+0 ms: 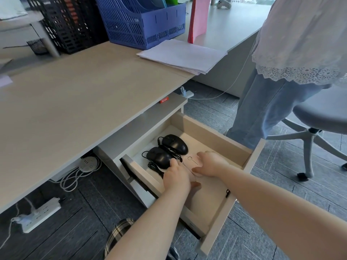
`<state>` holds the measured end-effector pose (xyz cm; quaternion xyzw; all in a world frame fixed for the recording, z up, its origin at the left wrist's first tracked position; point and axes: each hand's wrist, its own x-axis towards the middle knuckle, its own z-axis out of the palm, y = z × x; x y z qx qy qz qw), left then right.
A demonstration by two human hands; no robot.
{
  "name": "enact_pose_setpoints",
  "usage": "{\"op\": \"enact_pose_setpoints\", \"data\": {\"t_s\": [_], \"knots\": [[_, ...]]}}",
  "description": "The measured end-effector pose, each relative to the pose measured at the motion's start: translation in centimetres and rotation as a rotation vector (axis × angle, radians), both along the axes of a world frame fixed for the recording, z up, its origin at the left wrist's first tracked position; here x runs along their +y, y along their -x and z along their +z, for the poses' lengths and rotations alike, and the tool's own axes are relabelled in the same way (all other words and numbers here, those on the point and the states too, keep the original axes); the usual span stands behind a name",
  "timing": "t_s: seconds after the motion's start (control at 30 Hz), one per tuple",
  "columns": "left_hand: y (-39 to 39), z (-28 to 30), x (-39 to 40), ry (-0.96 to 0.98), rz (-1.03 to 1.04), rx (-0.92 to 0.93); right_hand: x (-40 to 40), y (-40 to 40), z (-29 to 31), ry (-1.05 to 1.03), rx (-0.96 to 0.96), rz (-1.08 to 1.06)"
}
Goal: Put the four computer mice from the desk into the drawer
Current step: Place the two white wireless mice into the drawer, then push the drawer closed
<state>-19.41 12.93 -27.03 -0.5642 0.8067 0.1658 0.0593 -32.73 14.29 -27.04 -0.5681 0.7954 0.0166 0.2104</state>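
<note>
Open drawer (216, 145), two black mice (174, 144) at 10 o'clock, left hand (177, 178) fingers touching nearer mouse (159, 157), right hand (210, 164) spread empty, red label (164, 100) unreadable.

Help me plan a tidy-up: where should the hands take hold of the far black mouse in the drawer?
Likely across the far mouse's rounded body, pinching its two long sides from above. The drawer is open on top, and the cable bunches beside it toward the near mouse.

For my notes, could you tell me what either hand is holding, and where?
Nothing clearly held: left hand touches the near mouse; right hand is spread, empty.
</note>
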Motion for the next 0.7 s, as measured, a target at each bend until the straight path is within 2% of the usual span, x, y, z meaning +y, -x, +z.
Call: {"op": "enact_pose_setpoints", "data": {"t_s": [0.17, 0.3, 0.37, 0.43, 0.5, 0.57, 0.7], "knots": [[-1.0, 3.7, -1.0, 0.106, -0.124, 0.031, 0.5, -0.2, 3.0, 0.049, -0.01, -0.058], [-2.5, 9.2, -2.7, 0.343, -0.196, 0.137, 2.4, 0.2, 5.1, 0.343, -0.042, -0.242], [-3.6, 11.6, -3.8, 0.457, -0.194, 0.166, 3.8, 0.0, 5.5, 0.395, -0.072, -0.276], [-4.9, 13.2, -4.9, 0.564, -0.189, 0.182, 4.7, -0.5, 5.7, 0.413, -0.033, -0.269], [-6.2, 14.3, -5.8, 0.635, -0.165, 0.186, 5.1, -1.1, 6.0, 0.438, 0.088, -0.331], [-7.5, 15.2, -6.8, 0.628, -0.116, 0.167, 5.4, -1.6, 6.6, 0.44, 0.142, -0.477], [-9.7, 15.6, -9.0, 0.513, 0.008, 0.073, 5.7, -1.7, 6.7, 0.357, -0.09, -0.831]]}}
